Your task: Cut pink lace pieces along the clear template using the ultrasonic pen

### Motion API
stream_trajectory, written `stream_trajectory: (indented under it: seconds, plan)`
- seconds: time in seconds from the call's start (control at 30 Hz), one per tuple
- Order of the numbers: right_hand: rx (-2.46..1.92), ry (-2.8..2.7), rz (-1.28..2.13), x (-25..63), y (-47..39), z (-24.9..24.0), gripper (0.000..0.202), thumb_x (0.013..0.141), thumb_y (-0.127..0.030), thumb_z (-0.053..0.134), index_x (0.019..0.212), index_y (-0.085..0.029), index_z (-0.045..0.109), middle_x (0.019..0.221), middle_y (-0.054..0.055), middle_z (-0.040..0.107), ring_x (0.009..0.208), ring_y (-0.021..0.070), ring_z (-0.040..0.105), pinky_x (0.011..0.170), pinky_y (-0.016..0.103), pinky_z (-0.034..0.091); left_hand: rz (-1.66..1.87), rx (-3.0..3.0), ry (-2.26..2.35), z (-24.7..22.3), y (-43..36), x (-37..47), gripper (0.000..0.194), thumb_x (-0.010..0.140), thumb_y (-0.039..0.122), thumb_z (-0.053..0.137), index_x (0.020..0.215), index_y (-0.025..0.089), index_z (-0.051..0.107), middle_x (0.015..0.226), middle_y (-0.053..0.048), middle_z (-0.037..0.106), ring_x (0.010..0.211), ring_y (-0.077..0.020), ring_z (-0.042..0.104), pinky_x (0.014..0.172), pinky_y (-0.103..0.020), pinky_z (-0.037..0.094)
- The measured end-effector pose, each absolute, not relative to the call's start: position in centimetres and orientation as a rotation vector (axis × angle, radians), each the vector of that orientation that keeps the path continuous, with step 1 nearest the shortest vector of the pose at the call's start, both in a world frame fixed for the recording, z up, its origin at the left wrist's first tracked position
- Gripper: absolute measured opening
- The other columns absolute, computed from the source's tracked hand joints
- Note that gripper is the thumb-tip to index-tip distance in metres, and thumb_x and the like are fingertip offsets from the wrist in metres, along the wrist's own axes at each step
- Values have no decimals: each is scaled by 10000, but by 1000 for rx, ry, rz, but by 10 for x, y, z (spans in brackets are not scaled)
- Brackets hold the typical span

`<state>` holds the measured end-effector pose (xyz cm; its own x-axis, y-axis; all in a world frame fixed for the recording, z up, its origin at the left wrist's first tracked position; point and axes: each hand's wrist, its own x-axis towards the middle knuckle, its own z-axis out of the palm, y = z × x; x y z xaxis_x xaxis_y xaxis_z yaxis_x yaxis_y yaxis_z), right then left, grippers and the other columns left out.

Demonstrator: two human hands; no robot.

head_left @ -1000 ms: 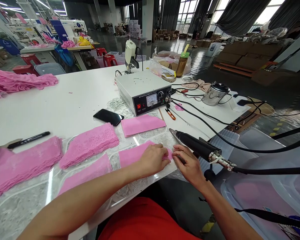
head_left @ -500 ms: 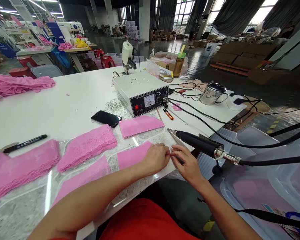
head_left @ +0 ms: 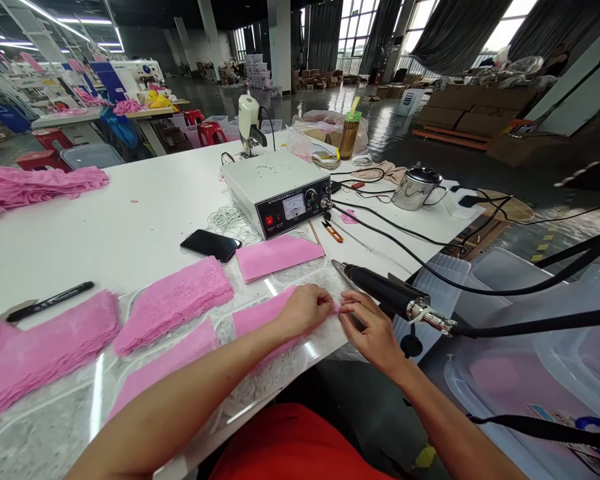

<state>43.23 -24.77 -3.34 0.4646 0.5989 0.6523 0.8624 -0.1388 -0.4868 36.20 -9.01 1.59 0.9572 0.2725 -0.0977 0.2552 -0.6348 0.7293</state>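
My left hand (head_left: pixel 307 310) rests over a pink fabric piece (head_left: pixel 260 319) near the table's front edge, its fingers closed on the piece's right end. Facing it, my right hand (head_left: pixel 373 330) pinches thumb and fingertips together, and a small pink bit of the fabric shows between the two hands. Just beyond my right hand lies a black handheld cutter (head_left: pixel 380 285) with a pointed metal blade. Its cable leads off to the right. Another folded pink piece (head_left: pixel 280 257) lies behind my left hand.
Stacks of pink fabric (head_left: pixel 177 303) lie to the left, with a black marker (head_left: pixel 53 301) and a phone (head_left: pixel 211 245) nearby. A white control box (head_left: pixel 277 190) stands behind, orange thread snips (head_left: pixel 333 231) in front of it. Clear plastic bins (head_left: pixel 525 360) stand to the right.
My hands have drawn slightly apart, and a bit of pink fabric now shows between the fingertips. The whole view has shifted a little.
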Motion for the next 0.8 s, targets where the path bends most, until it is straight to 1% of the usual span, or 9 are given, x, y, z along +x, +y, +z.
stream_trajectory:
  seconds: [0.2, 0.33, 0.4, 0.6, 0.8]
  plan:
    - [-1854, -1178, -373, 430, -244, -32, 48, 843, -205, 602, 833, -217, 647, 1033, 89, 691, 986, 201, 677, 856, 344, 569, 20, 2245, 378, 15, -86, 362, 175, 763, 161, 562, 709, 162, 729, 727, -10, 686, 707, -157, 615, 641, -241, 446]
    - [-1843, -1158, -302, 429, -240, -30, 58, 834, -230, 609, 811, -218, 660, 1044, 92, 683, 924, 200, 685, 814, 343, 579, 13, 2239, 382, 15, -87, 362, 173, 770, 203, 574, 709, 162, 732, 739, -24, 685, 721, -166, 614, 647, -250, 444]
    - [-1851, -1149, -266, 429, -238, -30, 66, 834, -237, 611, 800, -217, 663, 1058, 95, 679, 911, 201, 685, 804, 347, 580, 9, 2235, 381, 15, -88, 361, 184, 769, 196, 561, 712, 168, 733, 753, -25, 688, 730, -164, 613, 653, -246, 446]
    - [-1841, -1153, -247, 430, -236, -30, 107, 843, -238, 597, 752, -209, 644, 1041, 99, 680, 969, 216, 673, 825, 357, 567, -4, 2232, 370, 16, -88, 360, 203, 761, 194, 541, 669, 163, 719, 682, -20, 663, 683, -155, 583, 619, -239, 431]
    - [-1849, -1141, -259, 427, -234, -28, 95, 825, -232, 620, 737, -208, 647, 1071, 99, 671, 864, 196, 681, 782, 354, 576, 18, 2231, 364, 15, -88, 360, 198, 755, 177, 536, 686, 159, 721, 689, -15, 661, 673, -148, 581, 617, -240, 425]
